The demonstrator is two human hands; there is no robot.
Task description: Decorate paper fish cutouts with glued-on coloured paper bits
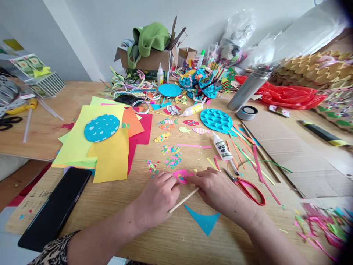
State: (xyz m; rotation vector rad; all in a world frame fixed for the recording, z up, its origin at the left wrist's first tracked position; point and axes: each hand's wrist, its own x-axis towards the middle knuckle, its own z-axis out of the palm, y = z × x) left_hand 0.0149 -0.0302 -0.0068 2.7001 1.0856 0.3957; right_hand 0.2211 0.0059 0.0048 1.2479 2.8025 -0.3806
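A small pink paper fish (180, 176) with coloured bits on its body lies on the table between my hands. My left hand (162, 198) is closed, its fingertips pressing the head end of the fish. My right hand (215, 188) is closed round a thin wooden stick (182, 201), whose free end points toward me, while its index finger touches the tail. Just beyond the fish lie small piles of coloured paper confetti (173, 161). A blue paper scrap (204, 219) rests nearer to me. Red-handled scissors (249, 189) lie right of my right hand.
Finished paper fish (162, 137) lie farther back, near a glue bottle (222, 147) and a blue scaled oval (216, 120). Coloured sheets (111, 158) and a black phone (55, 209) are on the left. Cardboard (286, 151) and a steel flask (248, 90) stand right.
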